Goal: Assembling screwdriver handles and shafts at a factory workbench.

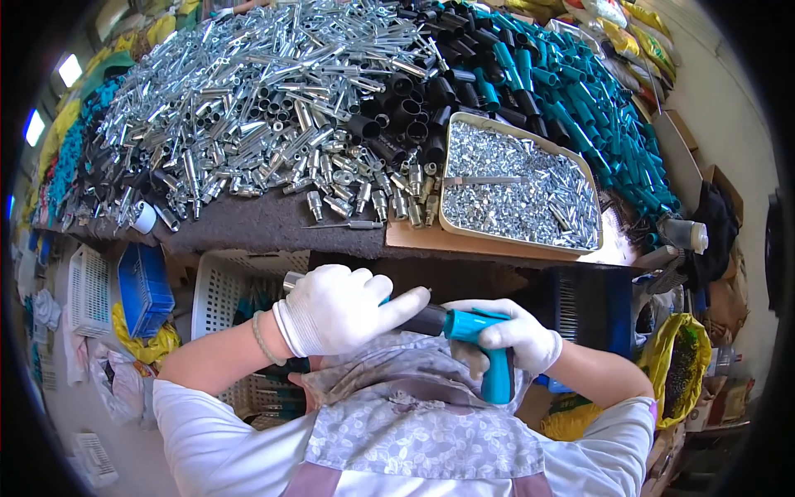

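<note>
My left hand point(335, 308), in a white glove, is closed around a tube-shaped piece, its index finger stretched along it. A silver end sticks out on the left, and a black sleeve point(426, 320) shows on the right. The black sleeve meets a teal pistol-shaped handle point(497, 377), held in my gloved right hand point(517, 335) with the thumb across it. Whether the sleeve and handle are joined or only touching I cannot tell. Both hands are in front of my body, below the bench edge. The fingers cover the middle of the tube.
On the bench lies a heap of silver metal fittings point(248, 91), beside black sleeves point(406, 116) and teal handles point(580, 108). A tray point(447, 219) of small metal parts stands at the front edge, near a thin screwdriver-like tool point(348, 224). Below are a white crate point(203, 294) and a blue bin point(145, 290).
</note>
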A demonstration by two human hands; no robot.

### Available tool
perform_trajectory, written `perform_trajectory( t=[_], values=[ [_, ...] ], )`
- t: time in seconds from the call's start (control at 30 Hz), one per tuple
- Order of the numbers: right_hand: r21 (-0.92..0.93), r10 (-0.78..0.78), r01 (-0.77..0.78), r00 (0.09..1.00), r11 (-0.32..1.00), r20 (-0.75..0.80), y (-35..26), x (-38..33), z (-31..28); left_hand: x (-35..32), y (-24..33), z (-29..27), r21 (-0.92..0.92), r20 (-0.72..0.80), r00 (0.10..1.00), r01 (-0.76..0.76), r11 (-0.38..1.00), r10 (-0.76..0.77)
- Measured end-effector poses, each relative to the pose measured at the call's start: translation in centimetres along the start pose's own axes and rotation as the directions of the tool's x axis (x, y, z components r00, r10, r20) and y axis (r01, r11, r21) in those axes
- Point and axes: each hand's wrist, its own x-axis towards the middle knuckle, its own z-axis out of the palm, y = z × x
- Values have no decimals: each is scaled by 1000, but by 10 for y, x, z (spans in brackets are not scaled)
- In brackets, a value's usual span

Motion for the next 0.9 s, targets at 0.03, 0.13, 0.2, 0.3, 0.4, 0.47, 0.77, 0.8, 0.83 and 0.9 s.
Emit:
perform_trajectory(
  t=[0.03, 0.13, 0.2, 0.3, 0.4, 0.47, 0.77, 0.8, 0.83, 0.9],
  values=[
    [-99, -30, 27, 999, 995, -28, 3, -6, 0, 0, -2, 7, -74, -36, 998, 40, 996, -43],
    [-909, -382, 340, 894, 242, 233, 0, 4, 6, 1, -6, 11, -265, 333, 921, 299, 917, -204],
    [-368, -127, 43, 970, 929, -209, 5, 1, 20, -11, -5, 26, -253, 198, 953, 276, 927, -229],
    [-260, -467, 403, 839, 878, -278, 14, 9, 34, -26, 2, 46, -277, -14, 879, 454, 847, -476],
    [-616, -825, 612, 554, 496, -113, 19, 19, 35, -28, 27, 56, -316, 463, 701, 703, 638, -543],
    [-619, -869, 649, 482, 442, -115, 19, 27, 8, -42, 41, 66, -503, 169, 943, 334, 798, -288],
    [-698, -857, 639, 510, 323, 70, 8, 42, 11, -59, 41, 76, -593, -102, 920, 250, 766, -379],
    [-782, -882, 517, 463, 348, -87, 5, 39, 9, -55, 34, 61, -531, -27, 910, 338, 777, -414],
    [-876, -910, 462, 408, 137, 74, 11, 38, 6, -54, 25, 61, -494, -54, 864, 412, 766, -500],
    [-783, -861, 620, 378, -39, 341, 20, 43, 38, -57, 20, 82, -609, 176, 581, 698, 376, -795]
  ],
)
